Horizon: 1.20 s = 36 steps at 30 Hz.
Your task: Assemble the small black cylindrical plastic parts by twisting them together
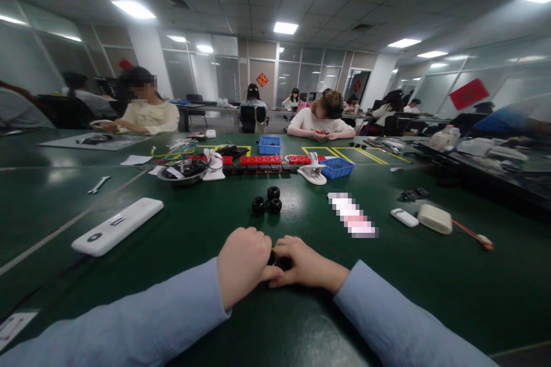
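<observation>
Head view: both hands meet low at centre over the table [206, 229]. Left hand [244, 264] is curled, knuckles up, around a black part [284, 264]; right hand [303, 264] closes on it from the other side, thumb and fingers about it. Part sits between the hands, mostly covered; whether it touches the table, cannot tell. Step in hand, judging by pose: two-handed work on the part, perhaps turning or pressing. Next move likely calls for one hand holding steady while the other regrips. Three black wheels [274, 205] sit beyond the knuckles, apart from them. Room: bare table either side, bounded left by a white box [118, 229], right by a blurred slab [352, 215]. Farther off, a white clip [313, 172] limits forward reach. Near table edge: not made out.
</observation>
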Each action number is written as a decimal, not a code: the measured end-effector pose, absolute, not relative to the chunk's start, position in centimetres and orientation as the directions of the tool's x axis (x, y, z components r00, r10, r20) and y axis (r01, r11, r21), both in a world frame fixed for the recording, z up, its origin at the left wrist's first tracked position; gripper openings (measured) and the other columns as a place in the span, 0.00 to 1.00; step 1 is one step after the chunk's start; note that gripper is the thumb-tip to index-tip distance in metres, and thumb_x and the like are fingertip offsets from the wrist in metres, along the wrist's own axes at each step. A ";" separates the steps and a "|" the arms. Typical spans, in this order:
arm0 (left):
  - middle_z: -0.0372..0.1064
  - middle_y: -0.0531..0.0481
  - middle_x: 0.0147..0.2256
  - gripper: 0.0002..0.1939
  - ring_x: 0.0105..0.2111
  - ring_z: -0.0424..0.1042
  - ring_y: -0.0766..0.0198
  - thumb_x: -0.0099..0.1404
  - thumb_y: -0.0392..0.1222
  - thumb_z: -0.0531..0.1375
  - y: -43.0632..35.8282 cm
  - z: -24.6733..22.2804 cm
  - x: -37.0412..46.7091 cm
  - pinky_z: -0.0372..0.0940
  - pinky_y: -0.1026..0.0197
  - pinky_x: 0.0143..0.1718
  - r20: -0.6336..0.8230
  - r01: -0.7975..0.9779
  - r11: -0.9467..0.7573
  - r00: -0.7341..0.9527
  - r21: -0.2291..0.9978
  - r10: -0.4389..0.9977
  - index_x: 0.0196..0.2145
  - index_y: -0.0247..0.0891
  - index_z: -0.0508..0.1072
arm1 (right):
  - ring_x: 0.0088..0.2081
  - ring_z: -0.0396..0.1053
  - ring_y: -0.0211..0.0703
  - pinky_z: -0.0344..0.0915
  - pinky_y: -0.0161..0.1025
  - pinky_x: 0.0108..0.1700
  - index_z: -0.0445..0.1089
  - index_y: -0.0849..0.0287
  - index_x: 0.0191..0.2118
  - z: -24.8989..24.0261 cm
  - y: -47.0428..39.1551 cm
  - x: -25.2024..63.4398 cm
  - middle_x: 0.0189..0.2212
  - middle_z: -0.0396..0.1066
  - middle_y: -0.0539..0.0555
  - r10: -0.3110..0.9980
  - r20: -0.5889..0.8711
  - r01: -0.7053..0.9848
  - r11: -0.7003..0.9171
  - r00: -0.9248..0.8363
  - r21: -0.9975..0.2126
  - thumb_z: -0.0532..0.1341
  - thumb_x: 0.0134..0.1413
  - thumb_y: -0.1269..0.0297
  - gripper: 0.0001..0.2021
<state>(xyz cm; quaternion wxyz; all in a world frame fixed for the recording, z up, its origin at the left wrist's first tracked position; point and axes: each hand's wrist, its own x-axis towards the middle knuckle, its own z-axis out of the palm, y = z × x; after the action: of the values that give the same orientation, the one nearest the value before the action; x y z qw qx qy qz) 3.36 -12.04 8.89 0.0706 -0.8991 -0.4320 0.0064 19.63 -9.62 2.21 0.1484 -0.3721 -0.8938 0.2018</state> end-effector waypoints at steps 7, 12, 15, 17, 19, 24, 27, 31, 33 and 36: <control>0.70 0.40 0.24 0.26 0.28 0.69 0.53 0.57 0.61 0.55 -12.3 7.6 3.7 0.58 0.58 0.27 0.200 0.822 -0.551 0.570 -0.144 0.797 0.25 0.31 0.73 | 0.32 0.59 0.39 0.54 0.34 0.35 0.68 0.60 0.28 1.9 -9.5 19.6 0.28 0.62 0.48 0.728 0.119 0.612 0.643 -0.675 -0.460 0.67 0.38 0.50 0.18; 0.70 0.38 0.24 0.32 0.27 0.70 0.53 0.59 0.65 0.48 -12.2 7.3 3.9 0.57 0.57 0.27 0.197 0.842 -0.517 0.539 -0.156 0.819 0.25 0.30 0.73 | 0.32 0.58 0.38 0.53 0.34 0.34 0.68 0.60 0.29 1.9 -9.5 19.6 0.27 0.62 0.48 0.716 0.119 0.600 0.654 -0.688 -0.461 0.67 0.39 0.50 0.18; 0.70 0.38 0.25 0.36 0.28 0.70 0.52 0.58 0.68 0.45 -12.1 7.8 3.7 0.58 0.57 0.27 0.140 0.856 -0.496 0.514 -0.145 0.846 0.27 0.30 0.73 | 0.31 0.58 0.38 0.53 0.34 0.33 0.67 0.60 0.26 2.0 -9.5 19.6 0.26 0.61 0.48 0.717 0.118 0.600 0.651 -0.687 -0.465 0.67 0.39 0.50 0.18; 0.70 0.38 0.26 0.36 0.29 0.70 0.51 0.59 0.68 0.45 -11.9 8.4 3.3 0.59 0.56 0.28 0.113 0.865 -0.486 0.499 -0.129 0.859 0.27 0.30 0.73 | 0.32 0.58 0.38 0.53 0.34 0.34 0.68 0.60 0.27 2.1 -9.5 19.7 0.26 0.60 0.48 0.722 0.117 0.601 0.644 -0.682 -0.474 0.67 0.39 0.50 0.18; 0.71 0.39 0.28 0.32 0.33 0.69 0.51 0.61 0.64 0.47 -11.6 9.1 2.7 0.60 0.56 0.30 0.115 0.840 -0.535 0.542 -0.092 0.832 0.29 0.30 0.74 | 0.33 0.59 0.39 0.54 0.35 0.35 0.69 0.59 0.30 2.1 -9.6 19.7 0.27 0.61 0.48 0.727 0.111 0.601 0.635 -0.678 -0.485 0.67 0.39 0.50 0.17; 0.71 0.48 0.40 0.20 0.40 0.67 0.58 0.54 0.54 0.62 -9.9 10.4 0.8 0.61 0.61 0.40 0.042 0.462 -0.853 0.874 0.242 0.485 0.41 0.40 0.73 | 0.37 0.61 0.43 0.56 0.39 0.40 0.71 0.56 0.38 2.6 -9.8 20.1 0.33 0.66 0.50 0.706 0.087 0.573 0.634 -0.702 -0.519 0.66 0.41 0.51 0.19; 0.69 0.49 0.46 0.23 0.44 0.65 0.58 0.53 0.47 0.64 -9.1 10.3 0.4 0.59 0.61 0.44 0.029 0.307 -0.892 0.942 0.331 0.335 0.47 0.42 0.70 | 0.38 0.62 0.43 0.56 0.40 0.42 0.72 0.55 0.39 3.0 -9.8 20.3 0.33 0.67 0.50 0.676 0.078 0.542 0.649 -0.733 -0.534 0.67 0.40 0.53 0.19; 0.70 0.52 0.46 0.21 0.42 0.65 0.59 0.55 0.41 0.63 -8.8 9.3 0.8 0.59 0.60 0.43 0.013 0.263 -0.898 0.958 0.353 0.285 0.48 0.44 0.70 | 0.36 0.63 0.41 0.56 0.38 0.42 0.72 0.58 0.33 3.5 -9.7 20.4 0.32 0.68 0.48 0.636 0.074 0.502 0.670 -0.768 -0.547 0.69 0.37 0.58 0.15; 0.71 0.52 0.44 0.20 0.41 0.65 0.59 0.55 0.40 0.64 -8.8 8.9 1.1 0.59 0.60 0.41 0.012 0.265 -0.901 0.958 0.345 0.286 0.47 0.43 0.71 | 0.36 0.64 0.41 0.56 0.38 0.42 0.72 0.59 0.32 3.4 -9.6 20.5 0.33 0.68 0.48 0.620 0.081 0.482 0.680 -0.781 -0.552 0.69 0.37 0.58 0.14; 0.72 0.51 0.42 0.21 0.40 0.66 0.59 0.53 0.41 0.65 -8.6 8.7 1.4 0.60 0.60 0.39 0.007 0.282 -0.909 0.955 0.306 0.298 0.46 0.42 0.71 | 0.37 0.64 0.41 0.56 0.38 0.43 0.73 0.58 0.34 2.9 -9.5 20.6 0.34 0.69 0.49 0.612 0.101 0.468 0.691 -0.785 -0.552 0.69 0.38 0.57 0.15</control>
<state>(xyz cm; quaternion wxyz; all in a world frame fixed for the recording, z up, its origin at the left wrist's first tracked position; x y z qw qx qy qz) 1.38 -8.63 8.67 -0.1527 -0.9767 -0.1483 -0.0270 20.57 -9.53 2.93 0.1398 -0.2969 -0.9087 0.2579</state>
